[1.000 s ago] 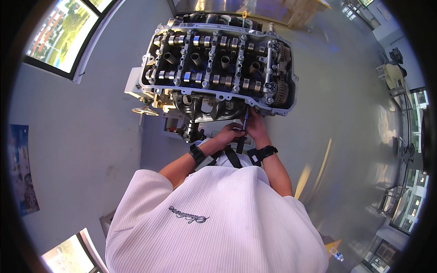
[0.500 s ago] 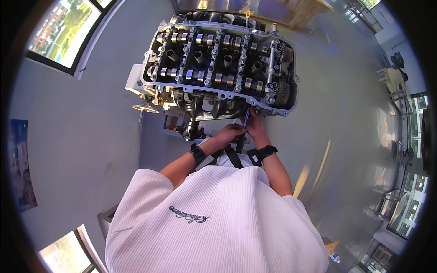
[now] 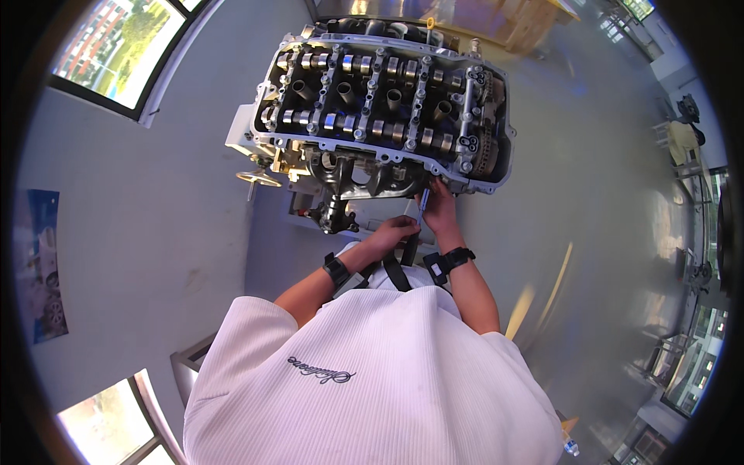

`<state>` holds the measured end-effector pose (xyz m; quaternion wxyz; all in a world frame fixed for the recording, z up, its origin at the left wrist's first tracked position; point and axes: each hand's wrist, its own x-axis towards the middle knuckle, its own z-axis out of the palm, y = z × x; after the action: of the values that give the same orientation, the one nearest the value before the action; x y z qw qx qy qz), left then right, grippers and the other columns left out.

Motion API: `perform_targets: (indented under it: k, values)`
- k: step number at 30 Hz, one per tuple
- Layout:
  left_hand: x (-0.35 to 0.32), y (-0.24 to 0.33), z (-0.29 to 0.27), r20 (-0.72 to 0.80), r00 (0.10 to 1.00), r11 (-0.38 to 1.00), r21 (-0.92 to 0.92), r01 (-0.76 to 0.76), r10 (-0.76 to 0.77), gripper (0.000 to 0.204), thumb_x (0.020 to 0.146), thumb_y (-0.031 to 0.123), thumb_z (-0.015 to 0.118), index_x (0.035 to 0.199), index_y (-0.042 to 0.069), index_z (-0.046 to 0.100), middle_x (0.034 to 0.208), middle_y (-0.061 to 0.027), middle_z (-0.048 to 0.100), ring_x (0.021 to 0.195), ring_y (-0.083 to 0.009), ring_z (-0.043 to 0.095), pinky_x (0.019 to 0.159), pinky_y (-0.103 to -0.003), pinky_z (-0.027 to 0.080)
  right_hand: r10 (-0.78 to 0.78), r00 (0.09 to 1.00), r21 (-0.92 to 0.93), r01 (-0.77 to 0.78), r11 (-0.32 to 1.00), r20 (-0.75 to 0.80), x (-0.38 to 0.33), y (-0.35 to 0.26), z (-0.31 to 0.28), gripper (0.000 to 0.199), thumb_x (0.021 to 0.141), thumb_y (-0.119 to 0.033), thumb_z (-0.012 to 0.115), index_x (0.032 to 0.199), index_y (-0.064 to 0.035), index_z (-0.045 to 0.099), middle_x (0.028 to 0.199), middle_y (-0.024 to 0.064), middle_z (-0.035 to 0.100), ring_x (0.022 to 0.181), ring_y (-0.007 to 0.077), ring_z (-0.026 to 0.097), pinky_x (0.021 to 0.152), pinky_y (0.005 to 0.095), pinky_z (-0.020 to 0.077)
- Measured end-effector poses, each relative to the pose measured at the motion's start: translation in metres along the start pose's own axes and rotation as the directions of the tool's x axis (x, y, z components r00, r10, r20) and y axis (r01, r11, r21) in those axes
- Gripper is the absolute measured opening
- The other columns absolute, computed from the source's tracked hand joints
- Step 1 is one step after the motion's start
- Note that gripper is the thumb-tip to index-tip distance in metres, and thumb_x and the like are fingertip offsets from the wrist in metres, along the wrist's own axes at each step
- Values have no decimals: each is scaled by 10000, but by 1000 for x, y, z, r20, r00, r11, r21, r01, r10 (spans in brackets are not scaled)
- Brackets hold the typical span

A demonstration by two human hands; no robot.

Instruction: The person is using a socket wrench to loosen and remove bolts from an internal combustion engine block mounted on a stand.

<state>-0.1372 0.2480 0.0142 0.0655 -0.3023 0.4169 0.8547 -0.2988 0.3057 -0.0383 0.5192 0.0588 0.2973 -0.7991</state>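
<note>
In front of me stands an engine (image 3: 370,146) with its top uncovered, showing rows of shiny camshaft lobes and a timing chain (image 3: 487,139) at the right end. My left hand (image 3: 395,232) pinches the lower end of a slim metal rod-like tool (image 3: 423,203), which points up toward the engine's near side. Beside its upper part is my right hand (image 3: 441,209), its fingers curled up under the engine's near right edge. Those fingertips are partly hidden, and what they grip there I cannot make out. The tool's top end is also hidden.
A handwheel (image 3: 259,179) juts from the stand left of the engine. Black manifold parts (image 3: 335,209) hang below its near side. A yellow-ringed dipstick (image 3: 431,25) rises at the back. Beyond is a wooden bench (image 3: 515,27); a wall (image 3: 178,209) runs along the left.
The view has shifted slightly, so the engine appears a little farther right. Both hands stay at nearly the same spot below the engine, the left still on the tool.
</note>
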Motion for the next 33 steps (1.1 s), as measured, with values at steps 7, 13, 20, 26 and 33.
perform_targets:
  k: [7, 13, 20, 26, 33]
  values:
    - [-32, -19, 8, -20, 998, 997, -62, -55, 54, 195, 897, 172, 569, 1050, 59, 525, 974, -25, 558, 931, -130, 551, 792, -249, 438, -123, 992, 71, 122, 990, 4, 5, 7, -14, 81, 868, -168, 594, 946, -149, 603, 1006, 0, 623, 922, 151, 550, 828, 320, 424]
    - [-65, -45, 6, -156, 988, 958, -281, -62, 18, 138, 905, 137, 550, 1006, 51, 510, 912, -40, 555, 891, -168, 588, 788, -275, 471, -19, 994, 233, 43, 971, -103, -11, 7, 14, 75, 830, -98, 639, 888, -132, 607, 903, -19, 634, 847, 122, 563, 806, 286, 424]
    - [-93, -78, 0, -245, 969, 907, -399, -133, 34, 156, 907, 149, 552, 1028, 64, 503, 933, -46, 561, 866, -172, 601, 752, -293, 480, -108, 985, 224, 137, 965, -138, -12, 4, 15, 29, 863, -134, 604, 850, -107, 602, 853, -18, 619, 868, 121, 566, 811, 283, 425]
    - [-116, -85, -3, -370, 928, 893, -399, -207, 50, 146, 908, 137, 543, 1028, 77, 487, 891, -50, 572, 857, -175, 601, 754, -299, 483, -72, 965, 209, 127, 970, -253, -21, 10, 22, 108, 873, -168, 599, 787, -120, 555, 764, -38, 552, 715, 111, 478, 733, 268, 386]
    - [-128, -85, -21, -442, 883, 856, -384, -347, 159, 115, 916, 158, 533, 995, 99, 474, 876, -38, 570, 868, -186, 598, 819, -356, 463, -3, 976, 221, 52, 974, -217, -31, 10, 14, 50, 863, -158, 616, 830, -164, 578, 749, -78, 528, 729, 102, 466, 750, 290, 373]
